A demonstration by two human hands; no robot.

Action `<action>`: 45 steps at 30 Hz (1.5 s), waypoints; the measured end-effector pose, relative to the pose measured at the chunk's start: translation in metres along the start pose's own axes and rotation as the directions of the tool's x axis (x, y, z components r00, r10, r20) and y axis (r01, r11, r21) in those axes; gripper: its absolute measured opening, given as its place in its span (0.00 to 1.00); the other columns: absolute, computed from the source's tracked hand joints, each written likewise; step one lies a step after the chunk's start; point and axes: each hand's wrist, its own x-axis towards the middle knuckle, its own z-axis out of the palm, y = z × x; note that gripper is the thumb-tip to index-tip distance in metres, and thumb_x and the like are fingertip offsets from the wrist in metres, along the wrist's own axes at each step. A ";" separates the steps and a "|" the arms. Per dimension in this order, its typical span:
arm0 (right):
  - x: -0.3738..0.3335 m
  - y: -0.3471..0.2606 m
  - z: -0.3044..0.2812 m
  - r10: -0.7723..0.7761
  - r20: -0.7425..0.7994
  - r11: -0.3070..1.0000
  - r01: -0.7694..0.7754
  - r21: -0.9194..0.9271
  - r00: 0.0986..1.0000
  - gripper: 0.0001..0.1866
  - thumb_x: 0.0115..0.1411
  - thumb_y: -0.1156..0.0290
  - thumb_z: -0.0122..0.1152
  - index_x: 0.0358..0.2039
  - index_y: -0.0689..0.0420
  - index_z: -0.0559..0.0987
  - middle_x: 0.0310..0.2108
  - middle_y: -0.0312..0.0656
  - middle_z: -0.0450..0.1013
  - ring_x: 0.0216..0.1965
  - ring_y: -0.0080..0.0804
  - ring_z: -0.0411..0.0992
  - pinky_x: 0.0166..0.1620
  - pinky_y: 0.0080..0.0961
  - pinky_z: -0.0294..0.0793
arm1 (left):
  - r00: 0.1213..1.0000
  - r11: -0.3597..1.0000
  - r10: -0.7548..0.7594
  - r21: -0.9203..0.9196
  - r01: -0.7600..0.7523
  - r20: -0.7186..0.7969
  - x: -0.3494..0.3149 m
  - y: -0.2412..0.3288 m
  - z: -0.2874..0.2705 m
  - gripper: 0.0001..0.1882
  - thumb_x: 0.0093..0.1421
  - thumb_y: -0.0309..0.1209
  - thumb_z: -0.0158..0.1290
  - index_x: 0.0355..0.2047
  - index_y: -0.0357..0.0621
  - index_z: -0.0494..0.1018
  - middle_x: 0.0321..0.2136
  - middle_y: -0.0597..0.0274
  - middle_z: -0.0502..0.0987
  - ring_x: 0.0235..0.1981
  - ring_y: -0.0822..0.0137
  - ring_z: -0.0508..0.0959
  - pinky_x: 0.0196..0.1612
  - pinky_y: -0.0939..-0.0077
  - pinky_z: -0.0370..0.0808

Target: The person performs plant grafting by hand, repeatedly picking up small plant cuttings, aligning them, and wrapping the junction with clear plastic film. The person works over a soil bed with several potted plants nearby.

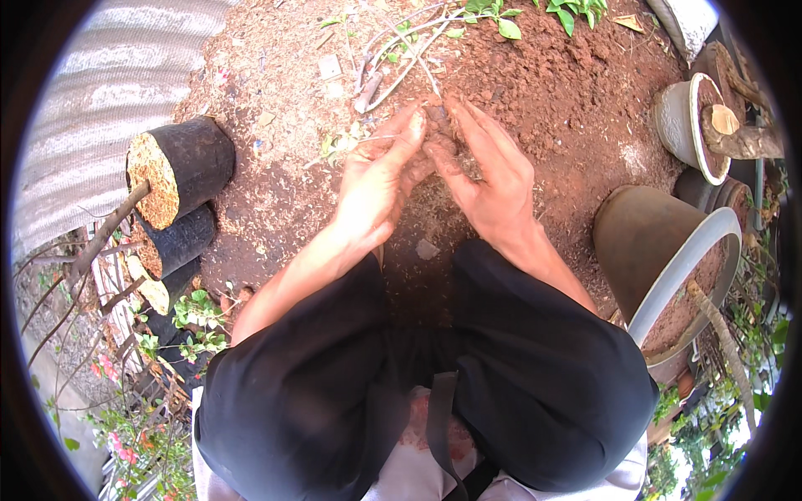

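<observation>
My two hands meet in front of my knees, over bare brown earth, with soil stuck to their fingers. My left hand curls in from the left, thumb on top. Opposite it, my right hand presses in with its fingers together and its thumb low. Between the fingertips is a dark clump of soil, mostly hidden by them. A thin pale stem rises from the clump toward the far side; whether it is rooted in it, I cannot tell. Just beyond lie bent cut branches with green leaves.
Loose reddish soil is heaped at the far right. Black planting bags lie tipped at the left beside a corrugated sheet. To the right are a large grey pot and a white pot with thick stems.
</observation>
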 end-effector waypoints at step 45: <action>0.008 0.002 -0.023 0.223 0.158 0.936 -0.257 0.242 0.962 0.20 0.44 0.79 0.69 0.41 0.58 0.80 0.38 0.46 0.76 0.38 0.35 0.76 0.40 0.25 0.76 | 0.991 0.983 0.129 0.127 -0.132 0.034 0.010 -0.004 -0.024 0.18 0.61 0.32 0.53 0.50 0.37 0.70 0.44 0.59 0.76 0.42 0.71 0.76 0.47 0.74 0.73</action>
